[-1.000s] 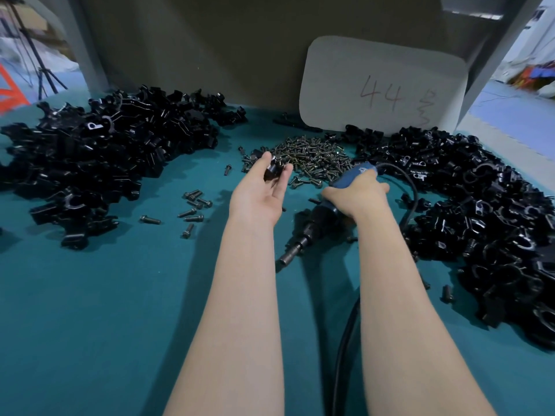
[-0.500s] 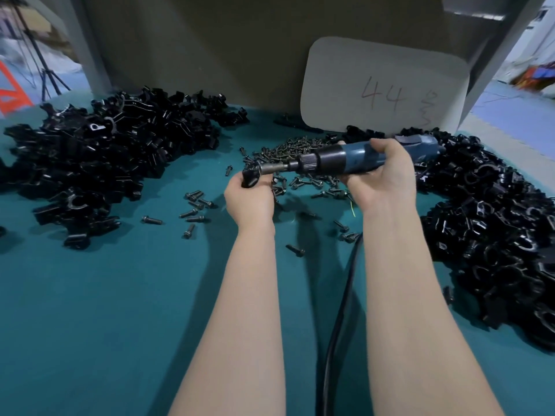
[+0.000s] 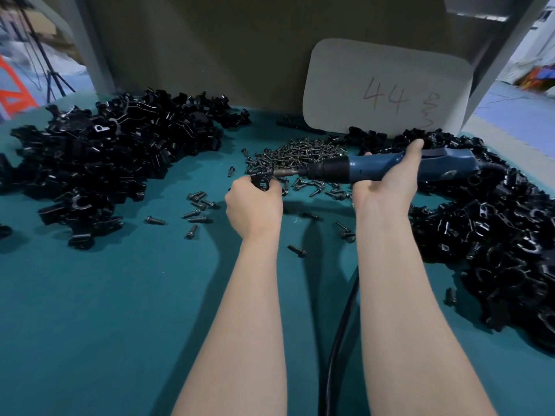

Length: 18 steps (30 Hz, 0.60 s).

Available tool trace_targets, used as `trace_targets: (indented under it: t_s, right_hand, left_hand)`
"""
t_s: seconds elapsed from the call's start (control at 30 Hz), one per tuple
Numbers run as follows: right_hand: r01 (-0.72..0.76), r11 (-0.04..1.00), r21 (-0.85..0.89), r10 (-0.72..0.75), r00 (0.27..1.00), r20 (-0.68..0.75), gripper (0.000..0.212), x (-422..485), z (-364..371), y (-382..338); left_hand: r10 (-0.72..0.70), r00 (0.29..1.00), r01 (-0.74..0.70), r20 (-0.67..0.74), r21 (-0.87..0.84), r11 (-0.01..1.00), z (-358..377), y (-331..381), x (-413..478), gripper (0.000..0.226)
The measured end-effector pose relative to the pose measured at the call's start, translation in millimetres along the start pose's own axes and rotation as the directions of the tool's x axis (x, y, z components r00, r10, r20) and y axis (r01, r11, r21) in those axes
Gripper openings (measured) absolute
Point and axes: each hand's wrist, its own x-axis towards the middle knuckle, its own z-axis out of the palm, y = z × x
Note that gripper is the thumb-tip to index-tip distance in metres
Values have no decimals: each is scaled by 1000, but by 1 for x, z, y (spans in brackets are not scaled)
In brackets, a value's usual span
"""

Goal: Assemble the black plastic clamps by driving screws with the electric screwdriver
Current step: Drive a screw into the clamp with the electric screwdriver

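Note:
My left hand (image 3: 253, 205) grips a small black plastic clamp (image 3: 262, 181) above the teal table. My right hand (image 3: 387, 183) holds the blue electric screwdriver (image 3: 363, 169) level, its bit pointing left and meeting the clamp. The tool's black cable (image 3: 339, 334) runs down between my forearms. A heap of dark screws (image 3: 297, 154) lies just beyond the hands. Any screw at the bit is too small to make out.
A big pile of black clamps (image 3: 99, 163) fills the left of the teal table (image 3: 105, 310), another pile (image 3: 492, 235) covers the right. Loose screws (image 3: 196, 205) are scattered near my left hand. A white card marked 44 (image 3: 387, 88) leans on the back wall.
My right hand lifted the screwdriver off the table and turned it level, bit to the left. My left hand drew back from the screw heap with the clamp and met the bit.

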Motion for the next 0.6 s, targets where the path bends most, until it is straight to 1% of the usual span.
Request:
trace_targets:
  t_s: [0.17, 0.27, 0.3, 0.43, 0.6]
  right_hand:
    - [28, 999, -37, -29, 1000, -5, 46, 3, -2, 4]
    - [58, 998, -23, -58, 998, 9, 61, 2, -2, 5]
    - [73, 997, -9, -73, 997, 15, 62, 3, -2, 6]
    - [121, 992, 23, -122, 992, 41, 46, 3, -1, 7]
    - [152, 987, 58, -155, 986, 54, 42, 3, -2, 7]
  left_hand:
    - [41, 999, -42, 6, 108, 993, 1, 0, 1, 19]
    - [66, 998, -69, 20, 204, 977, 0, 0, 4, 19]
    - [74, 997, -78, 23, 232, 970, 0, 1, 5, 19]
    - [88, 996, -93, 28, 296, 951, 0, 2, 8, 23]
    - [93, 995, -99, 33, 291, 952, 2, -1, 8, 26]
